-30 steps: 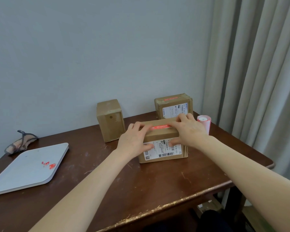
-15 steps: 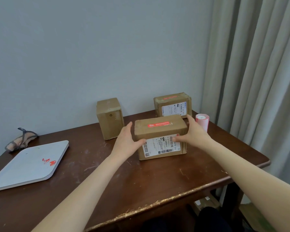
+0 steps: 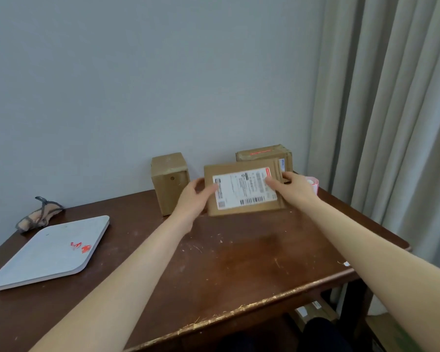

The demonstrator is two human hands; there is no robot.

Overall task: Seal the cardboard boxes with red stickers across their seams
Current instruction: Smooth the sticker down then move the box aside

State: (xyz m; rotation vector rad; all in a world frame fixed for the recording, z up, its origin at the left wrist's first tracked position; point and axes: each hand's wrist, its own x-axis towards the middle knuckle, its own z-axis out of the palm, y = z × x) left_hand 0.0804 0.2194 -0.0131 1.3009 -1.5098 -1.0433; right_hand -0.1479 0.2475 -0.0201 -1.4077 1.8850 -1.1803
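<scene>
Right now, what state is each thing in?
Held box: gripped at both ends, label face toward camera.
Left hand: holds its left end.
Right hand: holds its right end.
Rear box: red sticker on top.
Plain box: upright, no sticker visible.
Sticker roll: partly hidden behind right hand.
Tray: holds red scraps.

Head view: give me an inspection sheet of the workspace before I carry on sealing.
Surface: dark wooden table, scratched, front edge worn.
Job's things: labelled box tipped with its label toward the camera; rear box with a red sticker on top; small box upright, no sticker visible; sticker roll at the table's right side, partly hidden.
Clutter: white board with red scraps; cloth bundle by the wall.
Grippers: left hand and right hand grip the labelled box by its ends, thumbs on the label face.
Cables: nothing seen.
Surroundings: grey wall, curtain on the right, cartons under the table.
</scene>
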